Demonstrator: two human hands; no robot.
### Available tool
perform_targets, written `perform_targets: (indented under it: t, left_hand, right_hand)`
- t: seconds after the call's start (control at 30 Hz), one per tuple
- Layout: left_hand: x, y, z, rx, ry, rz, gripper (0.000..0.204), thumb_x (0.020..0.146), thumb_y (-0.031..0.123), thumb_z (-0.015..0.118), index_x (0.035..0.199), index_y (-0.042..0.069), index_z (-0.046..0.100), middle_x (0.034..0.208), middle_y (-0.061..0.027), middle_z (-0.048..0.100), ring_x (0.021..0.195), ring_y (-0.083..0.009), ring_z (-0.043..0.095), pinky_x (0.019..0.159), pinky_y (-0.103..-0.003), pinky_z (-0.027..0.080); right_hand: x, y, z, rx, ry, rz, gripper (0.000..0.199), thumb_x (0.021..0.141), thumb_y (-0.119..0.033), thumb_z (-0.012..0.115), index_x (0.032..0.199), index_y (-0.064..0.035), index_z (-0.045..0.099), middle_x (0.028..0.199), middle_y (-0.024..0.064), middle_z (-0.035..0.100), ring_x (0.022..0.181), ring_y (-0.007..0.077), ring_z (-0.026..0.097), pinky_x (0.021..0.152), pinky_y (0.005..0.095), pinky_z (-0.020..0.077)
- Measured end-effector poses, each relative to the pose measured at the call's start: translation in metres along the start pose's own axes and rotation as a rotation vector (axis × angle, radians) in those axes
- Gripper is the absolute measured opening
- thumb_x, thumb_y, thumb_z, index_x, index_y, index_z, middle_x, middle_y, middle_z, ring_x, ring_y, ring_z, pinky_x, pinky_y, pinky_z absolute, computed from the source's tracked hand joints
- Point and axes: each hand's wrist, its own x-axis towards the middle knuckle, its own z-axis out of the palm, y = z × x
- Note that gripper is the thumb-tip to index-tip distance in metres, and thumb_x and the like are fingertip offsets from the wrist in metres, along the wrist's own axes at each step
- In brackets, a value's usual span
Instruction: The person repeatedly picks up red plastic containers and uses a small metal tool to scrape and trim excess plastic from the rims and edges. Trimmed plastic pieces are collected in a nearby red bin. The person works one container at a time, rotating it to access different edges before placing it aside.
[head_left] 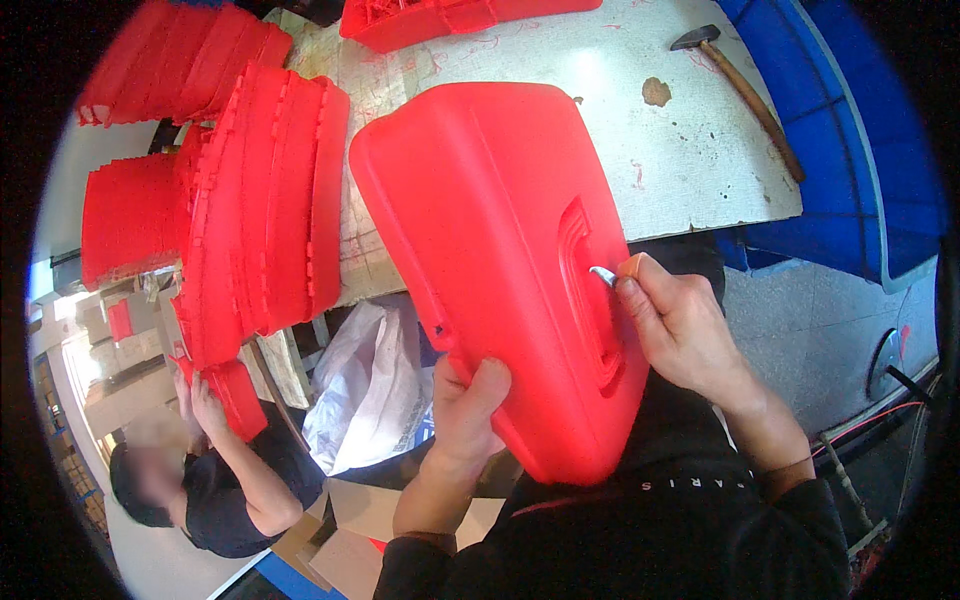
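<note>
A large red moulded plastic case [480, 230] lies tilted in front of me, its far end over the table and its near end against my body. An oblong handle recess with raised ridges runs along its right side. My left hand [468, 412] grips the case's lower left edge, thumb on top and fingers mostly hidden under it. Between thumb and fingers, my right hand [685, 325] pinches a small curved metal blade [602, 274]. Its tip is at the handle recess; whether it touches the plastic I cannot tell. The tool's grip is hidden in my hand.
Stacked red plastic shells [265, 200] stand along the left. A hammer [745, 90] lies at the right of the white worktable [690, 150], beside a blue bin [850, 150]. Below are a white sack [365, 385] and cardboard box [370, 515]. Another person [230, 480] handles a red part at lower left.
</note>
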Motion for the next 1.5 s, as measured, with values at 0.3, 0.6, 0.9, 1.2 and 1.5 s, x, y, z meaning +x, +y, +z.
perform_targets:
  t: [0.3, 0.6, 0.9, 1.2, 1.5]
  left_hand:
    - [0.000, -0.002, -0.007, -0.021, -0.026, 0.010, 0.056, 0.097, 0.026, 0.066, 0.143, 0.002, 0.045, 0.137, -0.0156, 0.060, 0.119, -0.0304, 0.063, 0.102, -0.048, 0.052]
    - [-0.002, -0.003, -0.007, -0.011, 0.006, 0.016, 0.060, 0.096, 0.028, 0.068, 0.144, 0.002, 0.044, 0.138, -0.0153, 0.059, 0.120, -0.0314, 0.062, 0.103, -0.048, 0.051]
    - [-0.004, -0.003, -0.006, 0.004, 0.011, 0.022, 0.063, 0.094, 0.028, 0.071, 0.144, 0.002, 0.044, 0.138, -0.0144, 0.059, 0.121, -0.0309, 0.062, 0.104, -0.047, 0.050]
    - [-0.003, -0.004, -0.003, 0.047, 0.019, 0.027, 0.066, 0.093, 0.030, 0.072, 0.145, 0.001, 0.042, 0.139, -0.0149, 0.058, 0.121, -0.0312, 0.062, 0.104, -0.047, 0.050]
    - [-0.003, -0.002, 0.006, 0.035, 0.049, -0.024, 0.066, 0.089, 0.021, 0.075, 0.144, 0.001, 0.044, 0.138, -0.0151, 0.059, 0.120, -0.0313, 0.062, 0.102, -0.048, 0.051]
  right_hand:
    - [-0.018, 0.007, 0.010, -0.048, 0.040, -0.032, 0.006, 0.098, -0.005, 0.054, 0.099, -0.0006, 0.058, 0.066, 0.0225, 0.057, 0.064, 0.0397, 0.064, 0.055, 0.0411, 0.0466]
    - [-0.042, -0.006, -0.006, 0.089, -0.063, 0.190, 0.008, 0.098, -0.009, 0.057, 0.096, -0.0017, 0.056, 0.066, 0.0176, 0.060, 0.063, 0.0361, 0.067, 0.054, 0.0431, 0.0489]
    - [0.001, 0.002, -0.001, 0.040, -0.037, -0.037, 0.016, 0.102, -0.015, 0.053, 0.099, -0.0004, 0.059, 0.063, 0.0149, 0.056, 0.056, 0.0280, 0.061, 0.054, 0.0363, 0.0441]
    - [-0.024, 0.006, 0.001, -0.146, -0.041, -0.031, 0.017, 0.097, -0.016, 0.059, 0.088, -0.0029, 0.055, 0.064, 0.0201, 0.059, 0.061, 0.0398, 0.064, 0.054, 0.0480, 0.0488]
    - [-0.028, 0.010, -0.010, 0.061, -0.014, -0.043, 0.018, 0.096, -0.018, 0.064, 0.100, -0.0028, 0.056, 0.067, 0.0175, 0.061, 0.063, 0.0377, 0.066, 0.055, 0.0426, 0.0498]
